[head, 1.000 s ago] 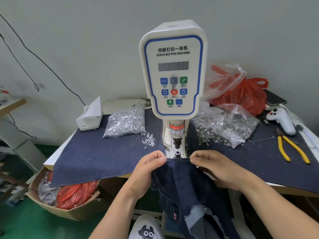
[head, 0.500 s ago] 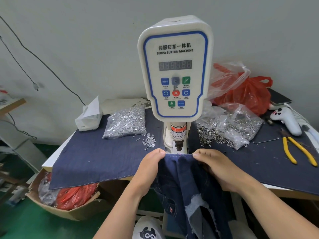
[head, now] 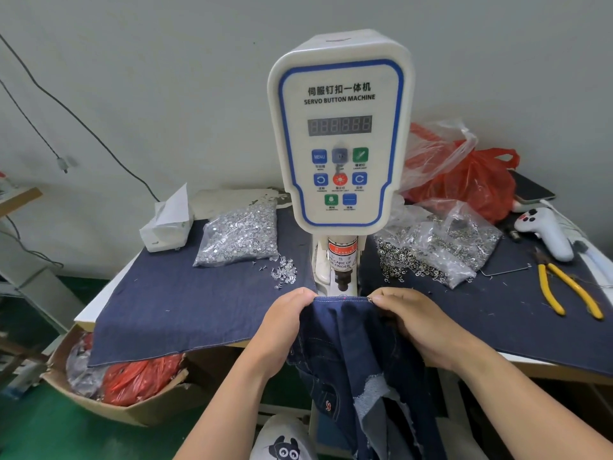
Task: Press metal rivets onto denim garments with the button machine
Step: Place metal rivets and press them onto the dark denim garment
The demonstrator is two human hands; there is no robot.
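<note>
Denim garment (head: 351,353) hangs off the tabletop (head: 544,366) edge, its stitched hem stretched flat under the button machine (head: 338,134) punch. Left hand (head: 285,327) and right hand (head: 411,323) each pinch that hem. The cloth looks soft and floppy, so gripping close beside the punch keeps it taut.

Even, soft indoor light; sharp centre, wide-angle bending at the edges.
Light falls from above and ahead, with faint shadows. The machine panel (head: 340,141) reads clearly. The clear bags (head: 441,240) show small glints. Wall cables (head: 83,127) curve near the left edge.
</note>
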